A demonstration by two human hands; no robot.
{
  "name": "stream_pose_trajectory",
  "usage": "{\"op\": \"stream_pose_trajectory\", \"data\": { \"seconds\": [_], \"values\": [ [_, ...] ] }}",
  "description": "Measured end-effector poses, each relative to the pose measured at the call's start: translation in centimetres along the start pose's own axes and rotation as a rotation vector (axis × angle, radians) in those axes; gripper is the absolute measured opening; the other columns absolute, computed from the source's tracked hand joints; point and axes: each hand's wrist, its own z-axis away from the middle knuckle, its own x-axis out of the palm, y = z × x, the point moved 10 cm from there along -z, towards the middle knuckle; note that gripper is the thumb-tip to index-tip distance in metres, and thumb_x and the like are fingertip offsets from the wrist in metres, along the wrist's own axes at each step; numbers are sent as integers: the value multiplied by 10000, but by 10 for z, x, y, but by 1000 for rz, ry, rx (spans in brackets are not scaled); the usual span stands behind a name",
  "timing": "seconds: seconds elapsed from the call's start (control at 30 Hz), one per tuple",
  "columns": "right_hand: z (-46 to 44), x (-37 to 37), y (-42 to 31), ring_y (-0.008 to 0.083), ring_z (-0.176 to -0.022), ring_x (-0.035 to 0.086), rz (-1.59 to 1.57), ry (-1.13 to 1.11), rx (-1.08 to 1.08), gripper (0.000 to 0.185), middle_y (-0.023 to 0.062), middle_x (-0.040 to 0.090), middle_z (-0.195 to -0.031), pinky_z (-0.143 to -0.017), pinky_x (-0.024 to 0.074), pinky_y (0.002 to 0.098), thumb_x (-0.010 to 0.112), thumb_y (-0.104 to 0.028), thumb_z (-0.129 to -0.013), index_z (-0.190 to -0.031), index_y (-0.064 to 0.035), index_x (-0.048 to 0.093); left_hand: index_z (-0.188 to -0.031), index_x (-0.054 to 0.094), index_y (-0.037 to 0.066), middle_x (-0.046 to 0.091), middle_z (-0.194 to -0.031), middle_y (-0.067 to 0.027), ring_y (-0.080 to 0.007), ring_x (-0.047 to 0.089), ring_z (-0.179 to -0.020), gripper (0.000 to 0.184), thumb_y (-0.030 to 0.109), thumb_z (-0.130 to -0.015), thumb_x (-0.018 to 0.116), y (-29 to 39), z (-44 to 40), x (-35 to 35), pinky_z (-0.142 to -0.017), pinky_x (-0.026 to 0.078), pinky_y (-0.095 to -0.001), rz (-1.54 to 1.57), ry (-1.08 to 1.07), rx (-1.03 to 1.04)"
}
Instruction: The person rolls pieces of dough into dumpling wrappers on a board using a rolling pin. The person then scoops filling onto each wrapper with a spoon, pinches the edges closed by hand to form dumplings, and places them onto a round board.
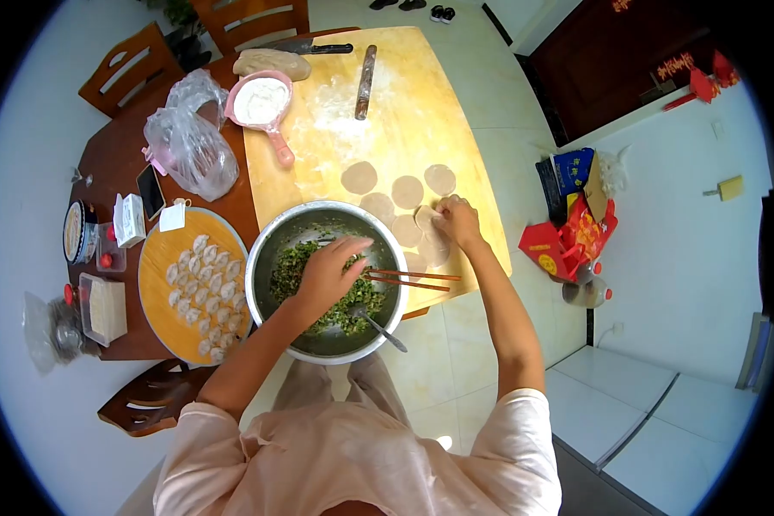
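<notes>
Pale shirt point(335, 456) is closest; left hand point(325, 277) hangs open and loose over the bowl point(392, 301). My right hand point(459, 223) pinches a dough wrapper point(427, 223) at the board's point(460, 150) near-right side. Likely light, floppy, tear-prone: hold by the rim.

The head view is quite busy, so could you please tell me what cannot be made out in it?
Head view: whether the left hand holds the chopsticks, hidden by the hand itself.
Head view: the far end of the metal utensil, buried in the filling.
Head view: how the right hand touches the wrapper, covered by the hand itself.
Head view: any print on the white box, too small.
</notes>
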Motion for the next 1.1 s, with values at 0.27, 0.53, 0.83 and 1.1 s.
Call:
{"op": "stream_pose_trajectory", "data": {
  "seconds": [0.27, 0.53, 0.83, 1.1],
  "values": [
    [1, -32, -20, 158, -752, 583, -578, -66, 70, 117, 54, 610, -895, -731, 472, 273, 627, -6, -829, -912, -58, 562, -1182, 548, 26, 574, -1151, -160, -361, 571, -1019, 418, 139, -799, 674, -9, -58, 46, -845, 477, -415, 5, -46, -2],
    [54, -107, -122, 85, -805, 563, -1015, 86, 32, 278, 6, 585, -930, -754, 471, 238, 603, 33, -849, -1110, -49, 550, -790, 618, 24, 614, -742, 26, -45, 569, -677, 118, 94, -835, 702, -27, -50, 58, -607, 463, -198, 903, -230, -392],
    [196, -49, -195, 311, -772, 624, 136, -142, -131, 408, 146, 614, -948, -691, 503, 421, 690, -57, -717, -1113, -73, 593, -1266, 419, -81, 495, -1292, -249, -375, 474, -1219, 481, 105, -826, 475, -63, 86, -30, -1060, 375, -450, 1705, -46, -650],
    [206, 5, -228, 297, -667, 618, 240, -189, -247, 336, 159, 598, -879, -571, 498, 393, 523, -4, -818, -1139, -44, 615, -1240, 417, -89, 527, -1226, -300, -397, 526, -1164, 433, 48, -831, 452, -88, 185, -57, -1040, 400, -462, 1528, 84, -812]
  ]
}}
